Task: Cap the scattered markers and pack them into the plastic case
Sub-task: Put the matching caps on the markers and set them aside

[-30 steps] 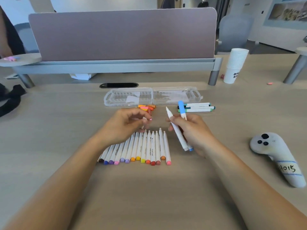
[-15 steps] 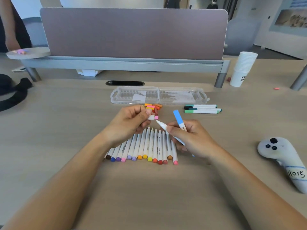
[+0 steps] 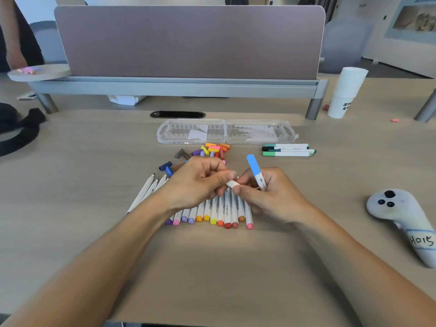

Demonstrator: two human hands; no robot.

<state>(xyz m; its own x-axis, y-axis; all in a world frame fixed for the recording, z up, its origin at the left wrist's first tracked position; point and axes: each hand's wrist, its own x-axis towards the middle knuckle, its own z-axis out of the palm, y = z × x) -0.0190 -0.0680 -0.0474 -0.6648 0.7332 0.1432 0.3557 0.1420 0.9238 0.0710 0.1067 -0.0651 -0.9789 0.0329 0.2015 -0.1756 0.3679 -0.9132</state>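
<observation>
At a pale wooden desk (image 3: 306,267), we see a person's two hands meet over a row of uncapped markers (image 3: 226,211) lying side by side, coloured ends towards the camera. The left hand (image 3: 200,182) has its fingers curled in, thumb and forefinger pinching a white marker (image 3: 232,184), of which only a short stretch shows between the hands. The right hand (image 3: 271,194) pinches the same marker from the other side and also grips a blue-capped marker (image 3: 256,171), which points up and away, tilted to the left. We cannot tell whether a cap sits in the left fingers. Loose caps (image 3: 212,149) in orange, yellow, purple, navy and brown lie scattered just beyond the hands. Behind them the clear plastic case (image 3: 226,132) lies open and flat, no markers in it. Three capped green markers (image 3: 286,149) lie just beside its right end. A white controller (image 3: 401,213) rests at right, a stack of paper cups (image 3: 346,93) farther back.
</observation>
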